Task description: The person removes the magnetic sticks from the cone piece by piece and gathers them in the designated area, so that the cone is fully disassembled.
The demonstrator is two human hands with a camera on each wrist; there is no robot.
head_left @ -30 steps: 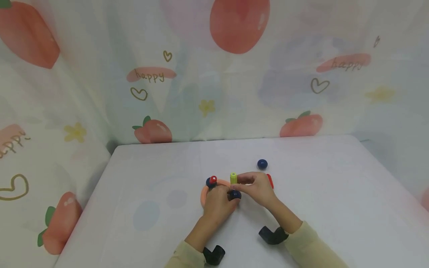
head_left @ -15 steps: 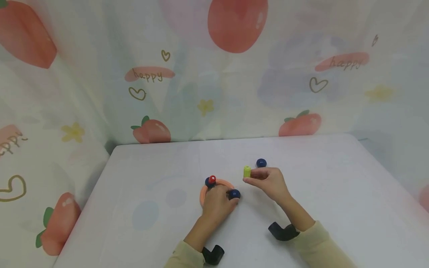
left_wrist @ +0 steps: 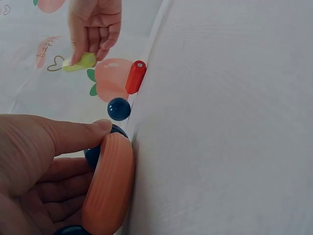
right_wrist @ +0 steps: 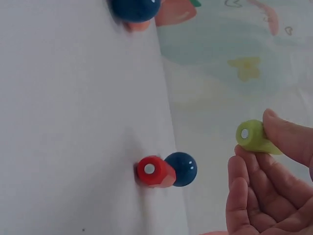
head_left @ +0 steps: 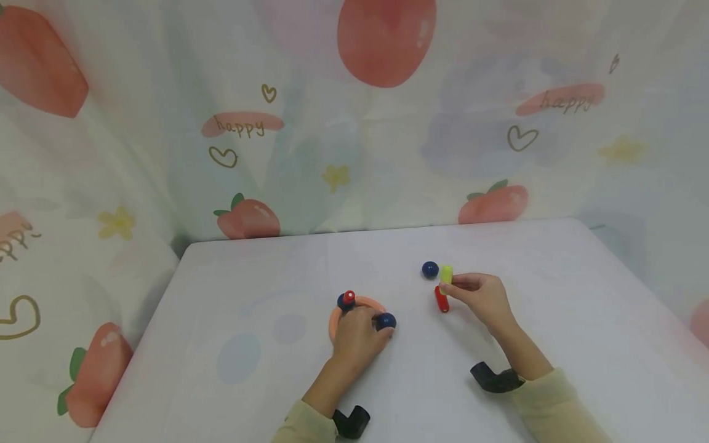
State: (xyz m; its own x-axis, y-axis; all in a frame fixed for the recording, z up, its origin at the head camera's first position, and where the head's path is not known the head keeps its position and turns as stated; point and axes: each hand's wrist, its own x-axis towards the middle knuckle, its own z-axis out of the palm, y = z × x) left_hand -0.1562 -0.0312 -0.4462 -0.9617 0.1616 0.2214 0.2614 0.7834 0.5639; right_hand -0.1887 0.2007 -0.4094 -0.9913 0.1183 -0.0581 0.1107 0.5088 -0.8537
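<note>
My left hand [head_left: 356, 338] grips a ring of orange curved rods [left_wrist: 111, 186] joined by blue balls, its thumb by the blue ball [head_left: 386, 321] on the right. On the ring's far side a red rod [head_left: 348, 296] stands up from another blue ball [head_left: 341, 302]. Between thumb and fingers, my right hand [head_left: 486, 298] pinches a short yellow-green rod [right_wrist: 252, 135] with a pale disc in its end, held upright above the table. Just beneath it in the head view lies a loose red rod [head_left: 441, 300]. Part of the ring is hidden behind my left hand.
A loose blue ball [head_left: 430, 269] sits on the white table [head_left: 266, 264] behind the loose red rod. Black curved pieces [head_left: 497, 378] are at both wrists. A printed curtain [head_left: 376, 141] hangs behind the table.
My right hand has moved right, away from the ring, carrying the yellow-green rod over beside the loose blue ball. The loose red rod is now uncovered. My left hand stays on the ring.
</note>
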